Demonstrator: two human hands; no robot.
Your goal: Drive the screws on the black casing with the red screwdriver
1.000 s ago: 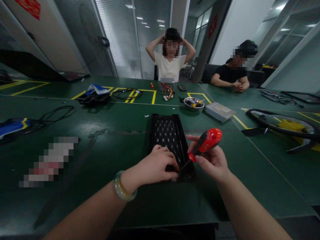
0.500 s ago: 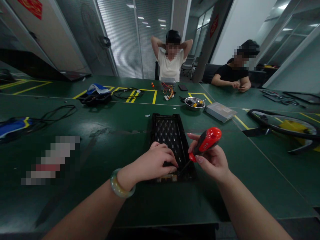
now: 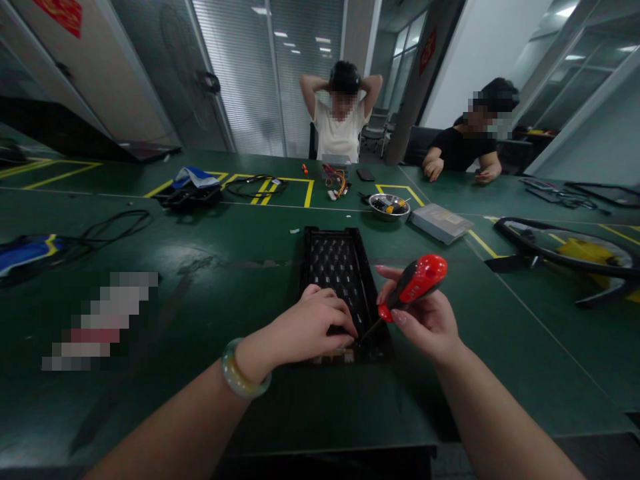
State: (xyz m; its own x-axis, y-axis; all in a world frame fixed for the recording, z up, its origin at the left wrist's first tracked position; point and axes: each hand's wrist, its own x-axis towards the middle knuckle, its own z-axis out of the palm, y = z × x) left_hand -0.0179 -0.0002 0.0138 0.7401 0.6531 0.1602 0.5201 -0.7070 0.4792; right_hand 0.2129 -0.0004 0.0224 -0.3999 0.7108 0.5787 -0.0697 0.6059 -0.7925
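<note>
A shallow black plastic panel (image 3: 334, 259) with a patterned, perforated-looking inner face lies on the green table in front of me. My right hand (image 3: 427, 321) grips the red and black handle of a screwdriver (image 3: 420, 280). The screwdriver slants down to the left, its shaft reaching the near right corner of the panel. My left hand (image 3: 313, 321), with a bangle (image 3: 241, 371) at the wrist, rests over the panel's near end. Its thumb and fingers come together beside the screwdriver tip; whatever they pinch is hidden. A light brownish part (image 3: 333, 356) shows below the left thumb.
Beyond the panel are a metal bowl (image 3: 389, 215) of small items, a grey box (image 3: 441, 223), coloured cables (image 3: 337, 181) and a phone-like slab (image 3: 365, 175). A black frame (image 3: 565, 247) lies right, blue items (image 3: 30, 257) left. Two people (image 3: 341, 130) sit across the table.
The screwdriver handle has shifted and turned slightly to the right. My left hand stays almost in place. Across the table, the right-hand person's hands have moved apart.
</note>
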